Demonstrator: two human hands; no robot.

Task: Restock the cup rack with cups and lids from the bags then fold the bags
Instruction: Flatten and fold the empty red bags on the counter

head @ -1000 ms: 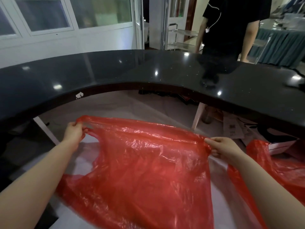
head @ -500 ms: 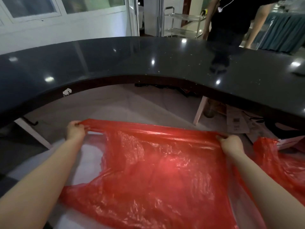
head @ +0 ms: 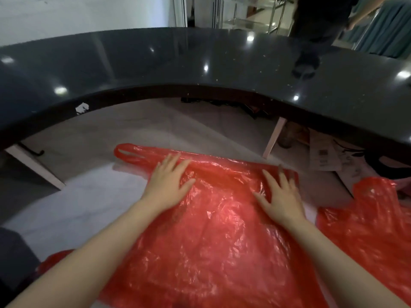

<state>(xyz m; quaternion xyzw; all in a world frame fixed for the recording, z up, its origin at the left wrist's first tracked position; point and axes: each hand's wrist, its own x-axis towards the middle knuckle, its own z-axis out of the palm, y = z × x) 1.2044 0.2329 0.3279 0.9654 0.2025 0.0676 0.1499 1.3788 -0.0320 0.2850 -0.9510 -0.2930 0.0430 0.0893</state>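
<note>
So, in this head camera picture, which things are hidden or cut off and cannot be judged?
- Red bag under the hands: its near end is cut off by the bottom edge.
- Second red bag: cut off by the right edge.
- Cup rack, cups, lids: not in view.
- Papers under the black counter: print too small to read.
- Bystander: cut off by the top edge.

I see bare white bench (head: 93,196) left of the flat red bag (head: 211,252). The black raised counter (head: 200,63) overhangs the far side; a second red bag (head: 367,218) and papers (head: 324,156) crowd the right.
</note>
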